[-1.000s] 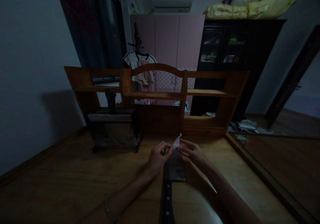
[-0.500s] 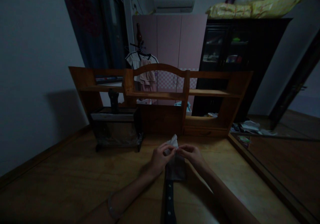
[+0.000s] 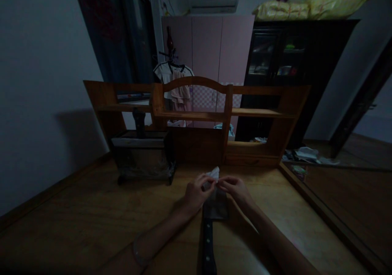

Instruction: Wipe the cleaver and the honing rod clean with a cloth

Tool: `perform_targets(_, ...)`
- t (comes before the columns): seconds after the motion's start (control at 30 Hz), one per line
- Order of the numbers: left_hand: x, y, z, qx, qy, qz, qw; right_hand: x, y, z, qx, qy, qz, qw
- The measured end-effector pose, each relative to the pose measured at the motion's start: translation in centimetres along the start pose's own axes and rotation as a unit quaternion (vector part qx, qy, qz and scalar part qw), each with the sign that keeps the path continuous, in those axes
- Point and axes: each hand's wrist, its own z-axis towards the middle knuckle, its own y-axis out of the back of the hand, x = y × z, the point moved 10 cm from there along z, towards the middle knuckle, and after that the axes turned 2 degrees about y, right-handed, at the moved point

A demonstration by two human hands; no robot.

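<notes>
A cleaver (image 3: 208, 242) lies on the wooden table, its black riveted handle toward me and its broad blade pointing away. Above the blade, my left hand (image 3: 197, 191) pinches a thin whitish tissue (image 3: 214, 173), whose crumpled tip sticks up past the fingers. My right hand (image 3: 235, 189) is closed on the same tissue, its fingertips meeting those of the left hand. The fingers hide the tissue's lower part and some of the blade.
At the back left stands a knife block (image 3: 143, 156) with a black-handled knife (image 3: 139, 121) upright in it. Behind it, a wooden shelf rack (image 3: 196, 117) spans the table's far edge. A raised wooden rim (image 3: 318, 209) runs along the right side.
Both hands stay pinched on the tissue above the blade. The tissue's tip has shifted slightly right; the cleaver lies in the same place.
</notes>
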Motion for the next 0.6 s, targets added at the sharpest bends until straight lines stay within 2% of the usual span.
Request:
perform_targets(0.13,-0.8,0.0,-0.2,-0.004,-0.024,0.014,1.000,0.1,0.2,0.0,-0.010,0.003,0.008,1.000)
perform_targets(0.2,-0.6,0.2,-0.1,-0.014,-0.009,-0.005,1.000,0.4,0.3,-0.1,-0.014,0.005,0.013,1.000)
perform_targets(0.37,3.2,1.5,0.2,-0.087,0.121,-0.083,0.985,1.1,0.3,-0.3,-0.007,0.016,0.036,0.999)
perform_targets(0.43,4.0,1.6,0.3,-0.091,0.137,-0.091,0.982,1.4,0.4,-0.2,-0.003,0.028,0.048,0.998)
perform_targets(0.5,3.3,1.9,0.5,-0.093,0.116,-0.082,0.986,1.8,0.5,-0.3,0.003,0.042,0.056,0.998)
perform_targets(0.6,0.2,2.8,0.3,-0.107,0.034,-0.029,0.993,2.5,0.3,-0.4,0.010,0.058,0.050,0.997)
